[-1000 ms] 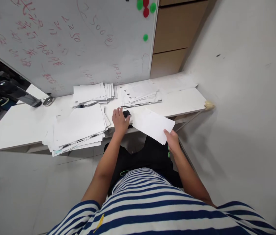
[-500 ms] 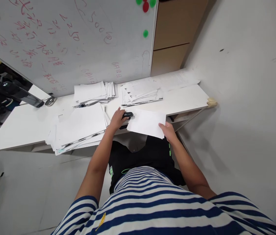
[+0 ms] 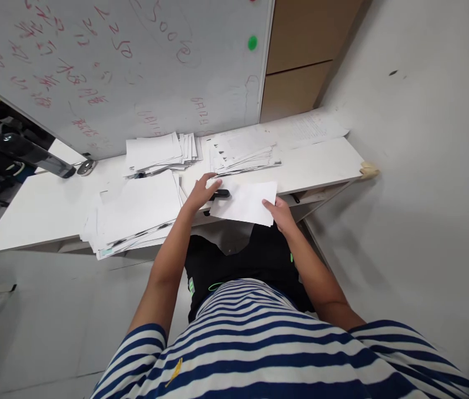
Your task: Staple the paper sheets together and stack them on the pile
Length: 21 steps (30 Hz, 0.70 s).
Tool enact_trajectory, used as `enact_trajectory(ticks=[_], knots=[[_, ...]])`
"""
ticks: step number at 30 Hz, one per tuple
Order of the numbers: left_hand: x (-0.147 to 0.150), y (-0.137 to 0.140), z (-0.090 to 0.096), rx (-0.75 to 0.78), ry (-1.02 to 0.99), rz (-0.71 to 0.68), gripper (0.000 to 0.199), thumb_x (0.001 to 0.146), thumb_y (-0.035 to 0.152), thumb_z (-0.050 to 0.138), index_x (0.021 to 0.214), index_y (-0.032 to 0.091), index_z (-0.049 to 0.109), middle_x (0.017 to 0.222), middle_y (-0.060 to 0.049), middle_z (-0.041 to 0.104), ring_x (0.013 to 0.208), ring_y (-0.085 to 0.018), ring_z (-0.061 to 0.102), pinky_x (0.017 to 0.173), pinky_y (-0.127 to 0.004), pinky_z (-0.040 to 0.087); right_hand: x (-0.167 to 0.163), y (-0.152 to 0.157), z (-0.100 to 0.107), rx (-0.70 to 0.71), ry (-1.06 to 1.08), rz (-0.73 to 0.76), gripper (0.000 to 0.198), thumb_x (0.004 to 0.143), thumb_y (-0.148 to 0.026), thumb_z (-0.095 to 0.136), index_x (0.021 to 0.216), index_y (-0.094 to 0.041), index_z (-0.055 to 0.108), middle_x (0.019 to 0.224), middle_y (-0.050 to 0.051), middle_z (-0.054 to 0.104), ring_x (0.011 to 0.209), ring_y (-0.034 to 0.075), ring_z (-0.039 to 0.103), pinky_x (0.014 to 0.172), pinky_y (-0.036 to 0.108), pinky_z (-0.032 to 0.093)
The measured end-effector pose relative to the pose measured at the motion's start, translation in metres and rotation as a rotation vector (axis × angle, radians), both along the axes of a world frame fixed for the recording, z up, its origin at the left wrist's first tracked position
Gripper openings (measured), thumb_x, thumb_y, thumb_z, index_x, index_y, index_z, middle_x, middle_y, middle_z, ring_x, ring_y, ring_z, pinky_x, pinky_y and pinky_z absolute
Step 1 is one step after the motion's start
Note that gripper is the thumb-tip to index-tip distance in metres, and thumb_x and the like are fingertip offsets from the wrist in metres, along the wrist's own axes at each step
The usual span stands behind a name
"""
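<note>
My right hand (image 3: 281, 213) pinches the right edge of a thin stack of white paper (image 3: 248, 202), thumb on top, held at the table's front edge. At the stack's left side lies a black stapler (image 3: 221, 194), its rounded end over the paper. Its other end is hidden by my left hand (image 3: 201, 194). Thumb and forefinger of that hand are stretched apart near the paper's far left corner; its other fingers are mostly hidden. Left of it lies a large pile of paper sheets (image 3: 140, 205), overhanging the front edge.
Two more paper piles, one at the back left (image 3: 155, 152) and one at the back right (image 3: 245, 149), lie below a whiteboard (image 3: 134, 66) with red writing. A dark bottle (image 3: 49, 160) and a silvery object (image 3: 87, 167) are at the far left of the white table (image 3: 47, 208).
The paper stack has shifted left, further under the stapler's end, with my right hand following. My left thumb and forefinger have lifted and spread from the stapler towards the paper's far corner.
</note>
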<state>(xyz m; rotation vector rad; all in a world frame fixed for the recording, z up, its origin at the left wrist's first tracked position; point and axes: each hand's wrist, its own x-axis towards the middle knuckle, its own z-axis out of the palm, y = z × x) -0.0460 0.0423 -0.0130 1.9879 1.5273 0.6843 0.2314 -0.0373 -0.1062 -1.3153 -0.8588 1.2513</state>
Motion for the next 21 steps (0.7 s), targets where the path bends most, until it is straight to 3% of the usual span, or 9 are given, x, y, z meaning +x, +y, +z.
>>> enact_trajectory(ticks=[4,10,17,21], knots=[[0.028,0.023,0.003,0.061,-0.038,0.032,0.051,0.097,0.062,0.036,0.123,0.024,0.059,0.133,-0.009,0.063,0.125,-0.025,0.057,0.106,-0.04,0.045,0.005,0.009,0.004,-0.023,-0.047,-0.035,0.051,0.066,-0.055,0.079,0.099,-0.017,0.073,0.106,0.011,0.077,0.094,0.028,0.072,0.079,0.038,0.057],[0.056,0.043,-0.026,0.121,0.237,0.107,0.037,0.097,0.048,0.042,0.114,0.022,0.063,0.123,-0.014,0.065,0.124,-0.032,0.054,0.102,-0.048,0.046,0.016,0.02,0.014,0.011,-0.139,0.001,0.048,0.069,-0.055,0.076,0.095,-0.015,0.073,0.094,0.009,0.078,0.081,0.025,0.071,0.071,0.035,0.055],[0.061,0.044,-0.044,0.199,0.32,0.03,0.03,0.097,0.037,0.044,0.117,0.022,0.06,0.135,-0.014,0.058,0.147,-0.037,0.027,0.114,-0.06,0.03,0.009,0.013,0.009,0.018,-0.187,-0.034,0.046,0.074,-0.054,0.072,0.1,-0.016,0.071,0.102,0.009,0.076,0.095,0.026,0.07,0.081,0.036,0.055],[0.059,0.043,-0.042,0.172,0.297,0.073,0.034,0.097,0.041,0.046,0.121,0.022,0.059,0.136,-0.016,0.056,0.146,-0.038,0.029,0.112,-0.059,0.033,0.0,-0.001,0.001,-0.004,-0.151,-0.059,0.047,0.076,-0.056,0.07,0.104,-0.019,0.069,0.103,0.008,0.075,0.1,0.026,0.069,0.088,0.039,0.056]])
